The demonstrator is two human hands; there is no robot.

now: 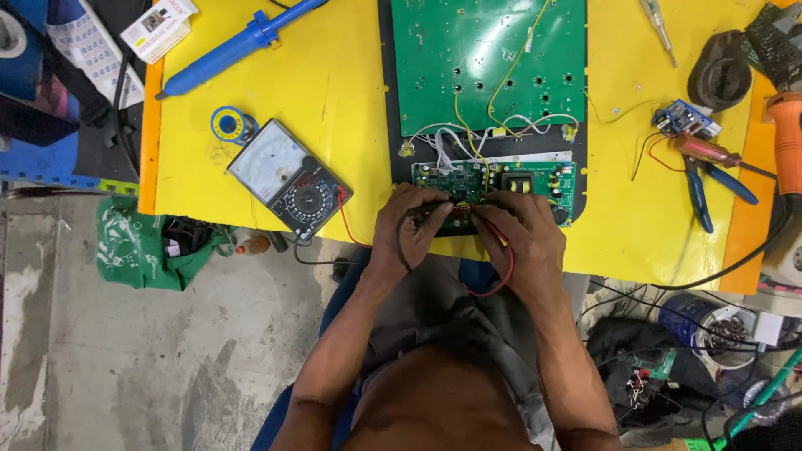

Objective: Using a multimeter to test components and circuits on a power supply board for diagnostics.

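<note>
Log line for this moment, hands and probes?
left hand: black probe | right hand: red probe | both on small circuit board | multimeter left

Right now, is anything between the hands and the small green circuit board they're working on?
Nothing visible. The left hand and right hand rest right at the small circuit board, holding the black and red probe leads at its near edge.

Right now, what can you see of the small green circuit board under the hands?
The small green circuit board lies flat on a dark mat on the yellow table, below a larger green board. It carries dense components, including a yellow-and-black block. White and yellow wires run up to the larger board. Its near edge is hidden by the left hand and right hand, which press black and red probe leads onto it.
</note>
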